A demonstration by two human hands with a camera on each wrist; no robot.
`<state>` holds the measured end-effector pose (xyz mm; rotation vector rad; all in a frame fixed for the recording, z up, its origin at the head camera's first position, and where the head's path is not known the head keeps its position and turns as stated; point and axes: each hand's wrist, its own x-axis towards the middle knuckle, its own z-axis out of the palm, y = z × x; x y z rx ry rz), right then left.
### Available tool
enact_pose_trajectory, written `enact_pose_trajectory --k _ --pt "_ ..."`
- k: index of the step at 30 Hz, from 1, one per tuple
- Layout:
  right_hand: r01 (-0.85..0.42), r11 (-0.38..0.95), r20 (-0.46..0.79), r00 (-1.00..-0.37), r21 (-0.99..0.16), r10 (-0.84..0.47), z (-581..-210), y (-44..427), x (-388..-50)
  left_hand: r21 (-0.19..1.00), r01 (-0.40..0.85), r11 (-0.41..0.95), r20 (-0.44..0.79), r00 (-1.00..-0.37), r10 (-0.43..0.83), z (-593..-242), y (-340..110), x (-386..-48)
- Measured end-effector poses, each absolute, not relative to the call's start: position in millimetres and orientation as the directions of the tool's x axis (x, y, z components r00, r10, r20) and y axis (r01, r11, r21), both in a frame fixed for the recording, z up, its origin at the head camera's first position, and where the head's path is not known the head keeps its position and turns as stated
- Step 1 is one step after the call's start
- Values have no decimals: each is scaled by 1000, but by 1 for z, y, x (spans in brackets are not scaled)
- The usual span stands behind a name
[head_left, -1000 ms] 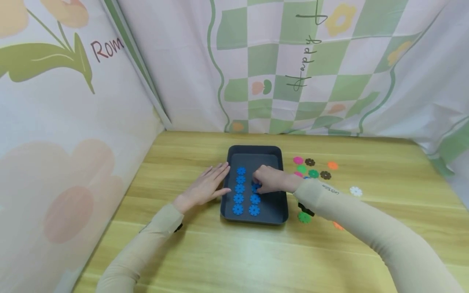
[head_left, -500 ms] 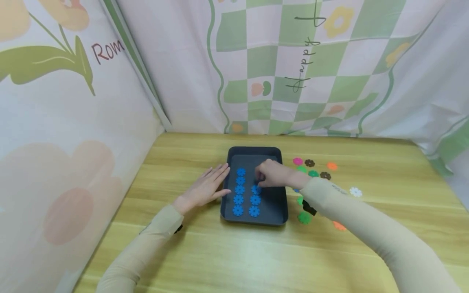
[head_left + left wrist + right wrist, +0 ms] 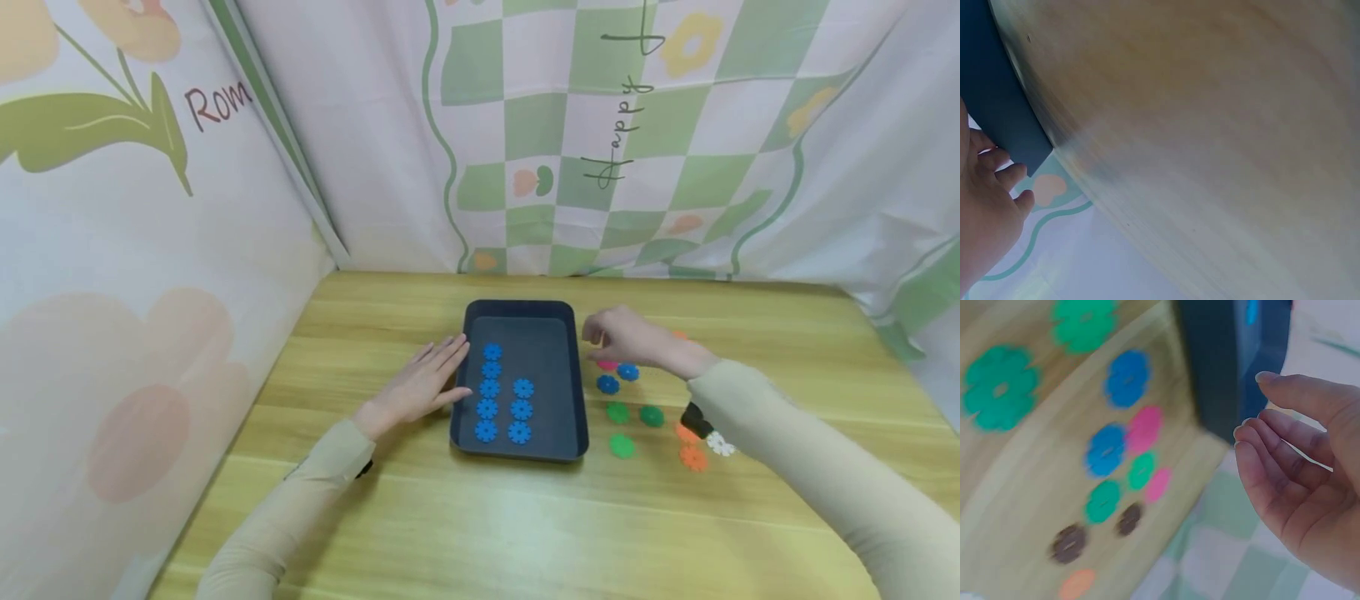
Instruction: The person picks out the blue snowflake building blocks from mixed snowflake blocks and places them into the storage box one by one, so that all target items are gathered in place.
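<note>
A dark grey tray (image 3: pixel 551 358) holds blue flower-shaped plastic discs in two columns: several in the left column (image 3: pixel 489 388), three in the right column (image 3: pixel 521 409). My left hand (image 3: pixel 420 383) lies with spread fingers against the tray's left rim; the left wrist view shows its fingers beside the tray wall (image 3: pixel 997 81). Just past the right rim, my right hand (image 3: pixel 633 337) hovers over the loose discs. Its fingers (image 3: pixel 1266 469) are loosely curved, thumb apart, with nothing between them. Two loose blue discs (image 3: pixel 1127 378) lie below it, one touching a pink disc (image 3: pixel 1144 429).
Right of the tray, light green discs (image 3: pixel 621 446), a dark green disc (image 3: pixel 652 416), orange discs (image 3: pixel 693 457) and a white disc (image 3: pixel 721 443) lie on the wooden table (image 3: pixel 450 525). Brown discs (image 3: pixel 1068 544) show in the right wrist view. A patterned curtain (image 3: pixel 540 125) hangs behind.
My right hand has lifted from the tray's right column and moved right, out over the loose discs. The right column's three discs are now uncovered. My left hand has stayed put.
</note>
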<state>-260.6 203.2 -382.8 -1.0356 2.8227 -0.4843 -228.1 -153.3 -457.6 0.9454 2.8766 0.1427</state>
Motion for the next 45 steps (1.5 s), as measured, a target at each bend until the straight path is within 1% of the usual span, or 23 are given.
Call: enact_pose_trajectory --k 3,9,12,18,23,29,36,45 --pt "-609 723 8 -767 -325 -642 -390 220 -259 130 582 803 -76 -802 593 -456 -153 -227" --pt "-556 763 -80 -789 -330 -609 -408 245 -256 122 582 804 -82 -802 592 -455 -153 -227" --pt "-532 777 -111 -797 -336 -594 -413 251 -255 124 583 803 -83 -800 594 -455 -153 -227" --pt "-526 781 -135 -794 -337 -593 -421 259 -258 120 586 802 -78 -800 596 -455 -153 -227" --pt "-514 781 -137 -798 -356 -587 -424 263 -260 120 589 799 -65 -798 599 -456 -152 -227" --pt "-530 768 -124 -788 -359 -603 -424 265 -258 111 585 803 -67 -802 594 -458 -153 -227" --pt "-497 782 -156 -798 -376 -583 -425 268 -256 114 594 796 -63 -795 603 -454 -152 -226" --pt "-544 754 -130 -773 -369 -621 -426 270 -257 96 607 789 -35 -790 612 -458 -154 -226"
